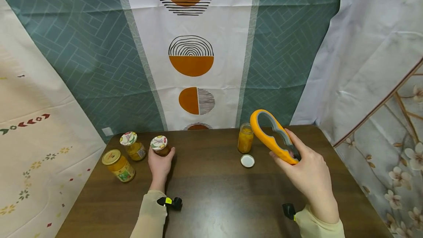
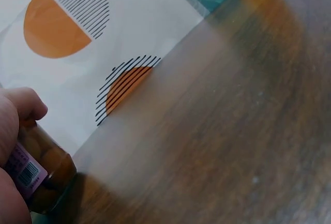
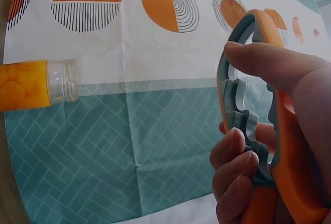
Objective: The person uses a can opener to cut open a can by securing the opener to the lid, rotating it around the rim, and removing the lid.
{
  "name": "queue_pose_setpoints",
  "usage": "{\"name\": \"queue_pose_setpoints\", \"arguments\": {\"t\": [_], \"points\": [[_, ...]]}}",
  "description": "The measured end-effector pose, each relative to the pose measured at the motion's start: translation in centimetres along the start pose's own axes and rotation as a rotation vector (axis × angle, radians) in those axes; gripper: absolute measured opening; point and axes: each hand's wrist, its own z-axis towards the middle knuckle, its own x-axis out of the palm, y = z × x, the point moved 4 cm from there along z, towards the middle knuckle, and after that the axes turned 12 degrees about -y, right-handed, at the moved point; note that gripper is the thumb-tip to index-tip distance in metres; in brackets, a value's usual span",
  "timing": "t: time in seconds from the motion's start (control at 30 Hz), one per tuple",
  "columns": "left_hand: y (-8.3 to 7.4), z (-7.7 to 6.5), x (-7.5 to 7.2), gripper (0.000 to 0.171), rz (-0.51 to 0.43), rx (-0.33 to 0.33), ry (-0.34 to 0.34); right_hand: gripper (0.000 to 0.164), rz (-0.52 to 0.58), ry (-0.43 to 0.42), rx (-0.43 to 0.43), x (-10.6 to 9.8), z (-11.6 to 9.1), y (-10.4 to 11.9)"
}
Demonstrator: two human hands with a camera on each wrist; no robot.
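My left hand (image 1: 160, 164) grips a small glass jar (image 2: 49, 167) with a fruit-patterned lid (image 1: 159, 142) and a barcode label. In the left wrist view, round brown pieces show through its glass. My right hand (image 1: 308, 168) holds an orange and grey jar opener (image 1: 269, 139) up over the table, its loop pointing up and to the left. The right wrist view shows the fingers (image 3: 235, 167) curled round its handle and the grey notched inner edge. Left of the opener stands an uncapped glass jar (image 1: 245, 139) of yellow-orange contents, with a white lid (image 1: 247, 161) lying in front.
At the table's left stand two more capped jars: one with a patterned lid (image 1: 133, 146) and a larger one with a gold lid (image 1: 119, 166). A patterned cloth (image 1: 205, 47) hangs behind the dark wooden table (image 1: 211, 194). Floral cloth (image 1: 390, 120) hangs on the right.
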Motion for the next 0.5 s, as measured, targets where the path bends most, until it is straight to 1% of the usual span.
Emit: {"name": "queue_pose_setpoints", "arguments": {"t": [0.17,0.37,0.47,0.5], "points": [[0.16,-0.15,0.06,0.079,-0.049,-0.04,0.02,0.072,-0.013,0.029,-0.004,0.05,-0.02,0.07],[-0.15,-0.21,-0.1,0.08,-0.057,-0.042,0.051,0.078,-0.021,0.077,-0.028,0.19,-0.15,0.14],[-0.21,-0.28,0.07,0.087,-0.055,-0.052,0.071,0.081,-0.031,0.087,-0.052,0.29,-0.14,0.08],[-0.2,-0.33,0.14,0.091,-0.055,-0.055,0.078,0.082,-0.036,0.093,-0.057,0.34,-0.15,0.06]]}}
